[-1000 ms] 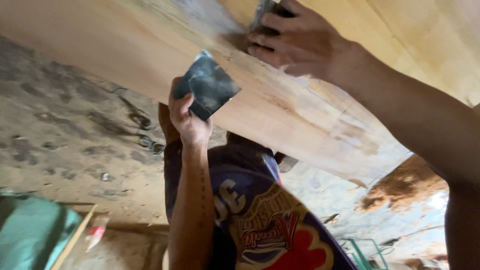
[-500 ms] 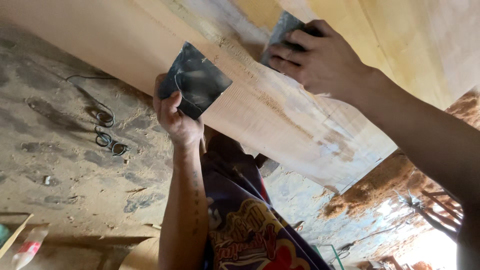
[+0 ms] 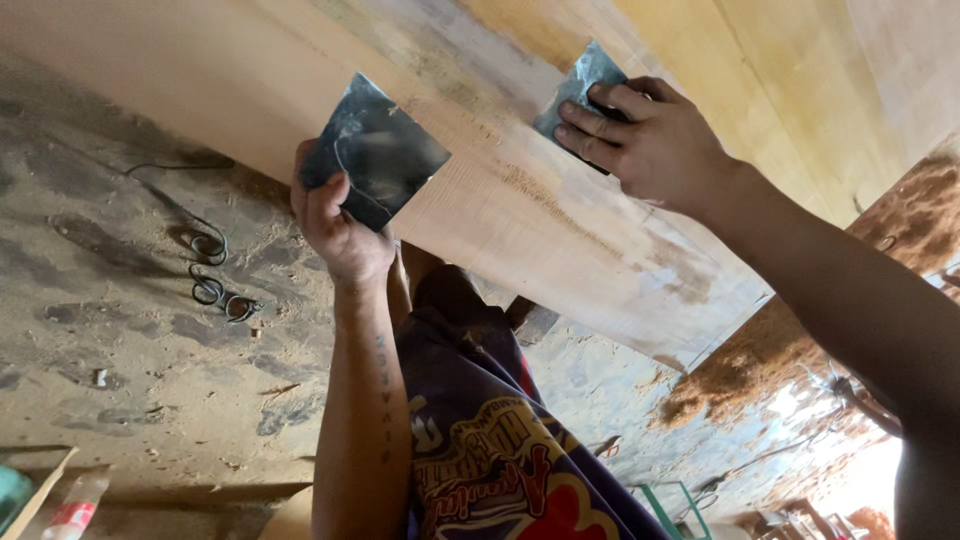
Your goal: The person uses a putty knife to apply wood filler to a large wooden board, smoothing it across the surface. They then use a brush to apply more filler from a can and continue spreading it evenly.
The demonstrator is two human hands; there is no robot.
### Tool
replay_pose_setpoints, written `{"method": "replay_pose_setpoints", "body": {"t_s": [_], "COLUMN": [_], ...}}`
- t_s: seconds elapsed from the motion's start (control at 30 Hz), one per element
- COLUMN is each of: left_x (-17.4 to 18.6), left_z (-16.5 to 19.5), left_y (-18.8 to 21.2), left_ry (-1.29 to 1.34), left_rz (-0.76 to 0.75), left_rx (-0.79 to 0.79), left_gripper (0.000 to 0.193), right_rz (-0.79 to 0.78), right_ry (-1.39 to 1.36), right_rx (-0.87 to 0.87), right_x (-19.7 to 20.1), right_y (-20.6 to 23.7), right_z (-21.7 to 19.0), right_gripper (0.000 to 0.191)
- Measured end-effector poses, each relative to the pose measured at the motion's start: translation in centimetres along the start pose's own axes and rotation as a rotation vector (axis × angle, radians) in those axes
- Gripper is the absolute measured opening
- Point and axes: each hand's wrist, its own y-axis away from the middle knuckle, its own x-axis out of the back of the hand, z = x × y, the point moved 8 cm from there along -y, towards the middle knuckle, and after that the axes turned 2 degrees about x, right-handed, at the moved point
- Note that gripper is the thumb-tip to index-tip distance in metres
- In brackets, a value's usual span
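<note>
A wide pale wooden plank (image 3: 520, 190) slants across the upper view, with grey filler smeared along its middle. My left hand (image 3: 335, 225) holds a dark square metal scraper (image 3: 375, 150) against the plank's lower face. Up to the right, my right hand (image 3: 650, 140) presses a second dark metal scraper (image 3: 580, 90) flat onto the plank, fingers spread over it. Only the upper corner of that scraper shows past the fingers.
Below lies a dusty concrete floor (image 3: 120, 330) with a coiled black cable (image 3: 215, 290). A heap of reddish sawdust (image 3: 750, 370) sits at the right. A plastic bottle (image 3: 75, 510) and a green metal frame (image 3: 665, 500) lie near the bottom edge.
The view has shifted, so both hands sit lower and more to the right in frame. The right hand's scraper shows more of its blade. Both hands stay on the plank.
</note>
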Motion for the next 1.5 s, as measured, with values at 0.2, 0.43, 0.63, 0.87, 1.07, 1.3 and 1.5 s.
{"method": "replay_pose_setpoints", "body": {"t_s": [0.2, 0.43, 0.63, 0.87, 1.07, 1.3, 1.5], "left_x": [0.1, 0.1, -0.2, 2.1, 2.5, 1.4, 1.8], "left_z": [-0.7, -0.4, -0.4, -0.9, -2.1, -1.1, -1.9], "left_y": [-0.1, -0.3, -0.1, 0.1, 0.0, -0.1, -0.1], "left_ry": [0.054, 0.045, 0.018, -0.190, 0.056, -0.052, -0.049], "left_rz": [0.048, 0.052, 0.060, 0.176, 0.145, 0.053, 0.075], "left_rx": [0.052, 0.050, 0.086, 0.065, 0.106, 0.115, 0.127], "left_gripper": [0.024, 0.025, 0.024, 0.038, 0.044, 0.036, 0.042], "right_rz": [-0.038, -0.067, 0.023, 0.084, -0.029, -0.026, -0.141], "right_ry": [-0.080, -0.186, -0.112, -0.101, -0.122, -0.079, -0.120], "right_rx": [-0.087, -0.123, -0.194, -0.005, 0.042, 0.017, -0.132], "right_x": [-1.8, 0.0, 3.3, 1.5, 1.5, 2.0, 0.8], "right_y": [2.7, 3.8, 0.9, -2.7, -1.0, 1.4, 5.4], "right_z": [-0.5, -0.7, 4.5, 3.8, 2.0, 0.2, -1.2], "right_gripper": [0.059, 0.056, 0.061, 0.042, 0.034, 0.043, 0.052]}}
